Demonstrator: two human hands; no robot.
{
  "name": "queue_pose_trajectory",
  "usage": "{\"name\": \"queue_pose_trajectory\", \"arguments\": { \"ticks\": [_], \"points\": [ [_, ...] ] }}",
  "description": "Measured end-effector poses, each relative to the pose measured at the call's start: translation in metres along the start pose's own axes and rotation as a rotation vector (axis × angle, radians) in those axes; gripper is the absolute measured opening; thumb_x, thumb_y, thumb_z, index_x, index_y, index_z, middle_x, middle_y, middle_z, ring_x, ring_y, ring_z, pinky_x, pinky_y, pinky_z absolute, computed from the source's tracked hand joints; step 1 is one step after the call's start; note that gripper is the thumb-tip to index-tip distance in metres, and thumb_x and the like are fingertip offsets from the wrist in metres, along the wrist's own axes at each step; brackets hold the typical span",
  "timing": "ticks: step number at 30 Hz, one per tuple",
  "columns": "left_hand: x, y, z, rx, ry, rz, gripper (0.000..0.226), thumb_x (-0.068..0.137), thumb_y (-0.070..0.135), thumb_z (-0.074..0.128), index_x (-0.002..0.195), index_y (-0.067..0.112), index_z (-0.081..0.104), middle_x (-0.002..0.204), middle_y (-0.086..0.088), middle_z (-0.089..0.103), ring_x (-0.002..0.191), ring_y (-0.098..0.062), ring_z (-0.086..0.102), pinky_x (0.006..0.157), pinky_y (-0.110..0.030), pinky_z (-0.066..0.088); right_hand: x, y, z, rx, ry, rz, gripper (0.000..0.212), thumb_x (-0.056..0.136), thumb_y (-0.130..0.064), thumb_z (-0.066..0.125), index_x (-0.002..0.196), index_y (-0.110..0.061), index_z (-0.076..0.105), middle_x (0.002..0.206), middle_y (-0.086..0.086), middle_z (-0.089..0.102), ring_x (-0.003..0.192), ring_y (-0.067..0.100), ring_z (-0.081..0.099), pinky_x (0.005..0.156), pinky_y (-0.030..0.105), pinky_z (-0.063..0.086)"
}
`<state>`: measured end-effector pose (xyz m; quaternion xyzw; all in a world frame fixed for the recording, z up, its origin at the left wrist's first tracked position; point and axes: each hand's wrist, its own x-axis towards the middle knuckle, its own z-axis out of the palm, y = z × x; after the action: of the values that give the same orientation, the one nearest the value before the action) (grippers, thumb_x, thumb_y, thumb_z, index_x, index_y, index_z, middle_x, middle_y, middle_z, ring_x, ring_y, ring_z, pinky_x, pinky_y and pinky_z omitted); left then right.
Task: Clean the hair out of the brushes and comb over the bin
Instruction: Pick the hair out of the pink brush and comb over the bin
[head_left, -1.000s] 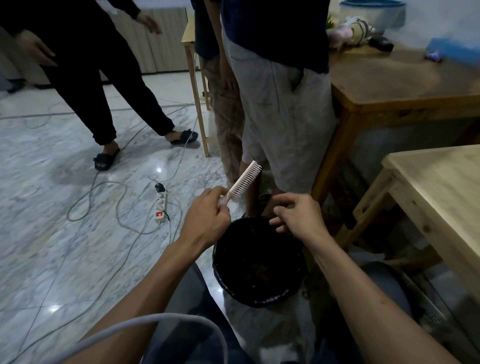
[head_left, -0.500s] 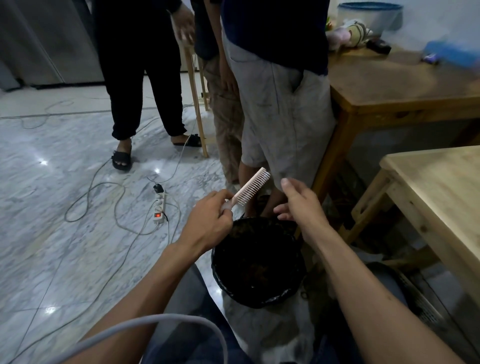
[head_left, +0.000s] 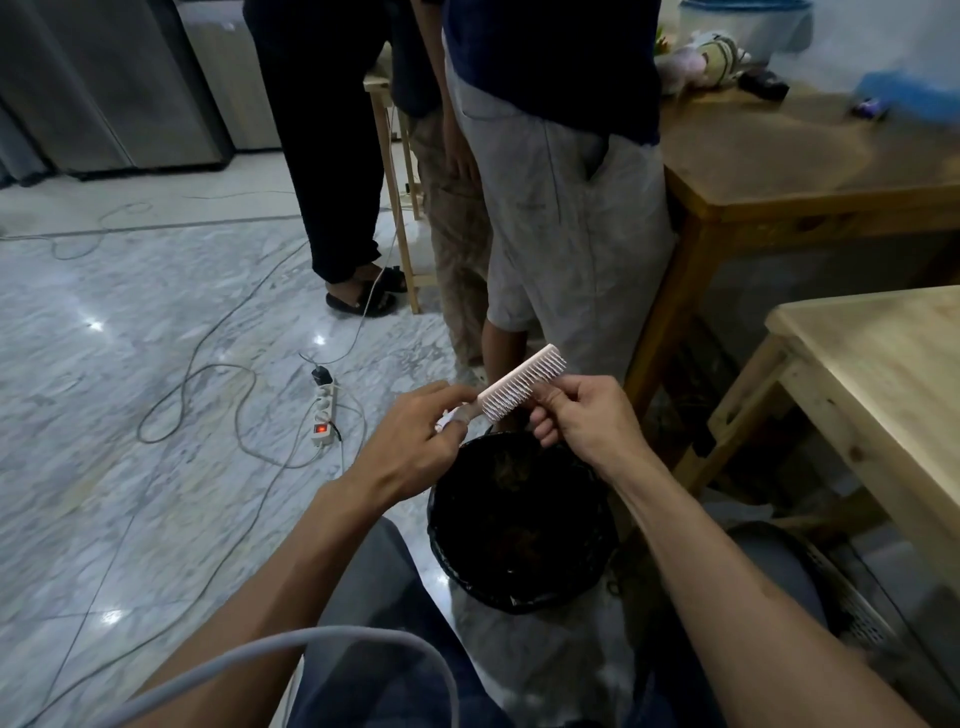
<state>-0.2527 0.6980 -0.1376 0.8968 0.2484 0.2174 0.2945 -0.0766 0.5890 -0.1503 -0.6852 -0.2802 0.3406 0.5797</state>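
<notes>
Both hands working one pink comb (head_left: 521, 383) above the black-lined bin (head_left: 522, 519): left hand (head_left: 415, 441) gripping the handle, right hand (head_left: 582, 415) pinching at the teeth. Dark clumps already lying in bin. Brushes not showing; probably remaining.

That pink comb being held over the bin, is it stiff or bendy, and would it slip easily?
The pink comb probably stays stiff: it juts straight out from the left hand without sagging. It looks light, since fingertips alone carry it. Its smooth plastic may be slippery, and the right hand pinches the teeth.
</notes>
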Motion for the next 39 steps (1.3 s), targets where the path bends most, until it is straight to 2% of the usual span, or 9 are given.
{"name": "queue_pose_trajectory", "arguments": {
  "ticks": [4, 10, 13, 17, 22, 27, 30, 32, 39],
  "points": [
    [0.004, -0.010, 0.002, 0.139, 0.023, -0.074, 0.029, 0.096, 0.024, 0.050, 0.117, 0.017, 0.069, 0.093, -0.003, 0.063, 0.077, -0.023, 0.055, 0.068, -0.041, 0.047, -0.004, 0.001, -0.005, -0.106, 0.107, -0.026, 0.026, 0.102, -0.017, 0.062, 0.083, -0.007, 0.077, 0.060, -0.001, 0.064, 0.049, 0.005, 0.056, 0.049, 0.017, 0.050],
    [0.005, -0.018, 0.008, 0.148, 0.109, -0.157, 0.023, 0.097, 0.009, 0.053, 0.114, 0.012, 0.068, 0.091, -0.007, 0.062, 0.078, -0.024, 0.054, 0.063, -0.033, 0.032, -0.005, 0.005, -0.015, -0.002, 0.090, 0.045, 0.014, 0.098, -0.001, 0.063, 0.103, -0.005, 0.076, 0.091, 0.010, 0.072, 0.073, 0.015, 0.067, 0.059, 0.014, 0.057],
    [0.005, -0.014, 0.011, 0.104, 0.111, -0.141, 0.021, 0.099, 0.011, 0.053, 0.115, 0.012, 0.068, 0.093, -0.006, 0.064, 0.081, -0.023, 0.054, 0.067, -0.033, 0.031, -0.009, 0.010, -0.014, -0.156, -0.089, 0.187, 0.057, 0.092, 0.008, 0.066, 0.144, -0.015, 0.058, 0.143, 0.010, 0.052, 0.095, 0.020, 0.070, 0.066, 0.024, 0.063],
    [0.008, -0.005, 0.012, 0.065, 0.069, -0.071, 0.023, 0.101, 0.016, 0.055, 0.119, 0.015, 0.068, 0.101, -0.006, 0.068, 0.088, -0.023, 0.059, 0.072, -0.035, 0.040, -0.011, 0.002, -0.011, -0.097, -0.178, 0.213, 0.085, 0.091, -0.007, 0.074, 0.161, -0.028, 0.031, 0.166, 0.004, 0.030, 0.093, 0.023, 0.077, 0.063, 0.028, 0.062],
    [0.009, 0.005, 0.011, 0.004, 0.033, 0.089, 0.025, 0.101, 0.023, 0.055, 0.122, 0.021, 0.068, 0.110, 0.000, 0.070, 0.093, -0.012, 0.059, 0.075, -0.016, 0.040, -0.013, -0.002, -0.001, 0.199, -0.374, 0.118, 0.038, 0.097, -0.020, 0.068, 0.134, -0.014, 0.061, 0.124, 0.008, 0.071, 0.078, 0.017, 0.073, 0.064, 0.024, 0.059],
    [0.009, 0.006, 0.003, 0.001, 0.015, 0.113, 0.036, 0.095, 0.008, 0.060, 0.129, 0.015, 0.069, 0.102, 0.004, 0.063, 0.081, 0.004, 0.053, 0.067, -0.004, 0.035, -0.009, -0.001, 0.004, 0.241, -0.203, 0.078, 0.013, 0.094, -0.010, 0.070, 0.100, 0.001, 0.072, 0.076, 0.008, 0.068, 0.064, 0.012, 0.063, 0.060, 0.019, 0.056],
    [0.008, 0.004, 0.004, 0.103, 0.004, 0.108, 0.042, 0.090, 0.012, 0.056, 0.130, 0.014, 0.069, 0.097, 0.002, 0.059, 0.075, -0.004, 0.051, 0.068, -0.010, 0.036, -0.007, 0.004, 0.004, 0.052, -0.110, 0.074, 0.012, 0.096, -0.014, 0.071, 0.088, -0.007, 0.078, 0.069, 0.004, 0.069, 0.060, 0.011, 0.060, 0.056, 0.018, 0.052],
    [0.008, -0.002, 0.006, 0.204, 0.030, 0.058, 0.047, 0.086, 0.013, 0.052, 0.129, 0.015, 0.070, 0.098, -0.005, 0.060, 0.075, -0.022, 0.056, 0.064, -0.032, 0.046, -0.007, 0.006, 0.002, -0.022, -0.054, 0.062, 0.015, 0.096, -0.016, 0.071, 0.086, -0.011, 0.081, 0.067, 0.001, 0.071, 0.060, 0.008, 0.062, 0.058, 0.018, 0.052],
    [0.001, -0.019, 0.008, 0.301, 0.130, -0.210, 0.047, 0.092, 0.004, 0.056, 0.137, 0.013, 0.064, 0.103, -0.008, 0.055, 0.075, -0.030, 0.056, 0.061, -0.040, 0.048, 0.003, 0.007, -0.012, 0.200, 0.043, 0.028, 0.019, 0.098, -0.009, 0.066, 0.084, -0.010, 0.078, 0.071, 0.003, 0.072, 0.063, 0.011, 0.064, 0.058, 0.019, 0.054]
  ]
}}
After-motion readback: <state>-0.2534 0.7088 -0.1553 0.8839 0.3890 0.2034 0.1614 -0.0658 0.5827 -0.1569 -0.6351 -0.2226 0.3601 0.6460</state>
